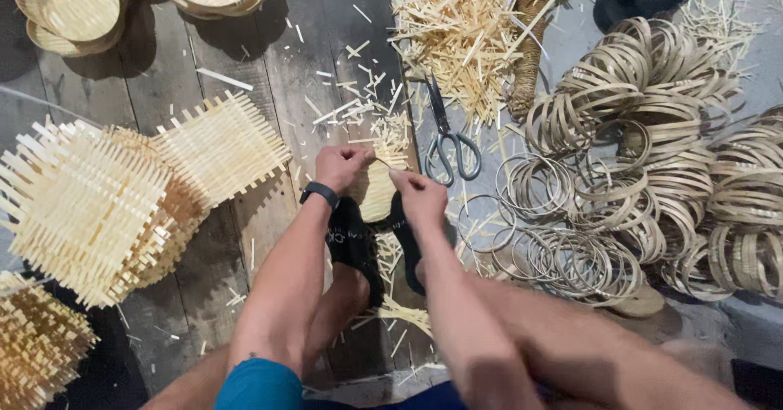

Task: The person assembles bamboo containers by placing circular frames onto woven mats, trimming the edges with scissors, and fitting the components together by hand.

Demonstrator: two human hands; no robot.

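Note:
My left hand and my right hand meet over a small round woven bamboo piece that is clamped between my two feet in black socks. Both hands pinch a thin bamboo strip curving along the piece's top edge. A black band sits on my left wrist. The lower part of the woven piece is hidden behind my feet and hands.
Grey-handled scissors lie just beyond my right hand. Many bamboo rings are heaped at the right. Square woven mats are stacked at the left, finished round baskets at the top left, bamboo offcuts at the top.

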